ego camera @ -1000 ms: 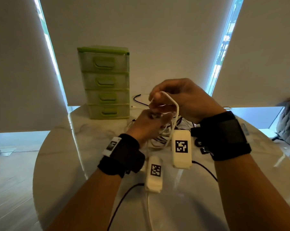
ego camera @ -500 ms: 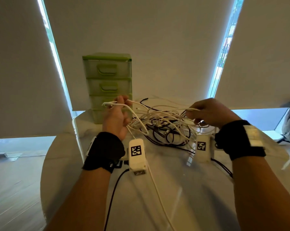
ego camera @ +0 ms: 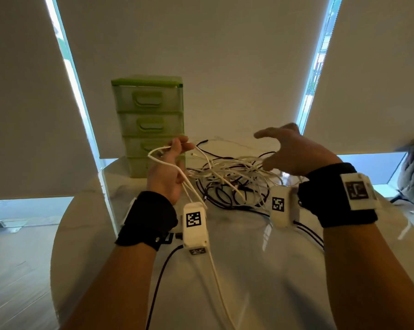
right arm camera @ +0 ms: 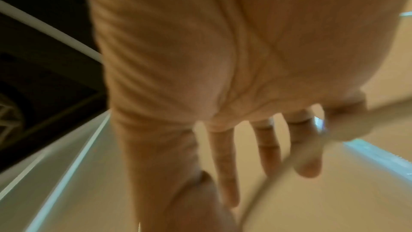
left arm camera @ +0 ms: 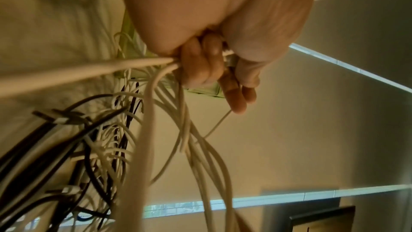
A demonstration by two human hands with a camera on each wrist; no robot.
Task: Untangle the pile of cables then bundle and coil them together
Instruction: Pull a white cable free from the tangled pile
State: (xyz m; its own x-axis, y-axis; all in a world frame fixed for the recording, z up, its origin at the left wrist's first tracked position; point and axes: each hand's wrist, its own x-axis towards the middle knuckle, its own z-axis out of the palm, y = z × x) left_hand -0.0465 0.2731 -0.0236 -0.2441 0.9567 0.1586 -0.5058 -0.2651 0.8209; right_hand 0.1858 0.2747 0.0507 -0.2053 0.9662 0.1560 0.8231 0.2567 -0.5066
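A tangled pile of thin white and black cables (ego camera: 229,177) lies on the round, glossy marble-look counter (ego camera: 248,270). The left hand (ego camera: 166,170) has its grip curled round white cable loops (left arm camera: 153,61); the right hand (ego camera: 294,151) hovers above, fingers spread, holding nothing. A green translucent plastic drawer unit (ego camera: 150,115) stands far left.

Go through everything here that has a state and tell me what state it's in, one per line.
Left hand: raised, gripping white cables.
Right hand: fingers spread, holding nothing, above the pile.
Cable pile: still tangled, black and white mixed, on the table.
Green drawer unit: upright, visible drawers closed.
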